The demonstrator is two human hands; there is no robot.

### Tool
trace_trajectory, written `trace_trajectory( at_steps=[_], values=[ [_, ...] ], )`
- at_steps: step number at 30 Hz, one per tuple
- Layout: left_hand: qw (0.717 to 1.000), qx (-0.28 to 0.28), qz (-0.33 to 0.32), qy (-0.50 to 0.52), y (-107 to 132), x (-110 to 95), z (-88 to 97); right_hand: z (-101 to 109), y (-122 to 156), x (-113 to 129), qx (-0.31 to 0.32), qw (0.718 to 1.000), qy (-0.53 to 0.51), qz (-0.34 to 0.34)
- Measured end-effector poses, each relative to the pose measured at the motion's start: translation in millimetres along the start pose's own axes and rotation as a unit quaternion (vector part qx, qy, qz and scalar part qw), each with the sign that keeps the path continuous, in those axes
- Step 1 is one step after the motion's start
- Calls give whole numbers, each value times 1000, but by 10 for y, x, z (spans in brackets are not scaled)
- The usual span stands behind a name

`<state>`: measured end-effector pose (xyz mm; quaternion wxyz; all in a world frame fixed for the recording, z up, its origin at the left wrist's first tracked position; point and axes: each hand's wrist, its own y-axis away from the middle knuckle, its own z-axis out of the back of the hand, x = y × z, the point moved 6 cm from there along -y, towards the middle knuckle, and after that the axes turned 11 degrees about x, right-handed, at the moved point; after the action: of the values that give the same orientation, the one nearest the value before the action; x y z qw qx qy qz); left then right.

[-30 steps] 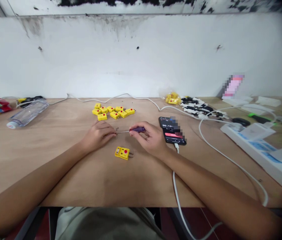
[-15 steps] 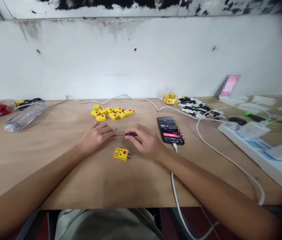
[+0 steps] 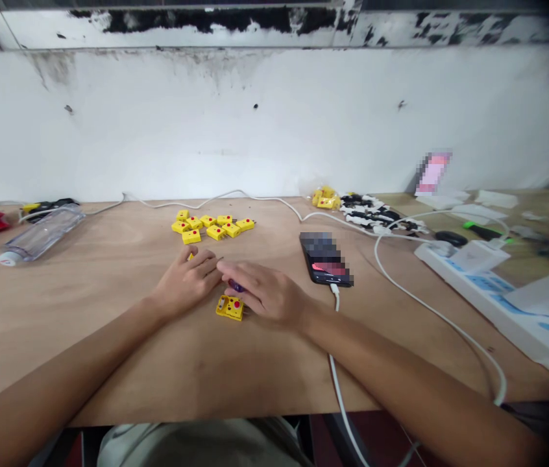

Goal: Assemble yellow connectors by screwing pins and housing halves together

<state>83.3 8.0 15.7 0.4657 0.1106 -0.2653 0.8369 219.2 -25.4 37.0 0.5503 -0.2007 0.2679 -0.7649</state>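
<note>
Head view: yellow thermocouple plug (image 3: 230, 308) lies flat mid-way across the plywood bench (image 3: 84, 324), just under the right hand (image 3: 265, 295). Right hand is curled, gripping a purple-handled screwdriver (image 3: 236, 286) low, tip hidden. Left hand (image 3: 187, 282) is half-closed just beside it; any hold is hidden, cannot tell. Charging phone (image 3: 326, 259) sits right; loose yellow plugs (image 3: 209, 227) lie toward the far edge.
</note>
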Motion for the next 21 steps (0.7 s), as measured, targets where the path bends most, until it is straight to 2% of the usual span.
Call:
trace_trajectory(
  at_steps=[5, 10, 14, 18, 21],
  values=[
    [1000, -24, -12, -15, -14, -49, 77, 73, -30, 18, -61, 998, 9, -11],
    [997, -32, 4, 69, -26, -36, 99, 71, -35, -35, -49, 997, -6, -52],
    [992, -21, 41, 116, -48, 2, 97, 91, 3, -89, -71, 995, -31, -60],
    [975, -8, 76, 210, -22, 95, 102, 120, 79, -196, -98, 987, -54, -118],
    [947, 16, 83, 311, 30, 149, 80, 142, 165, -302, -131, 967, -128, -178]
  ],
)
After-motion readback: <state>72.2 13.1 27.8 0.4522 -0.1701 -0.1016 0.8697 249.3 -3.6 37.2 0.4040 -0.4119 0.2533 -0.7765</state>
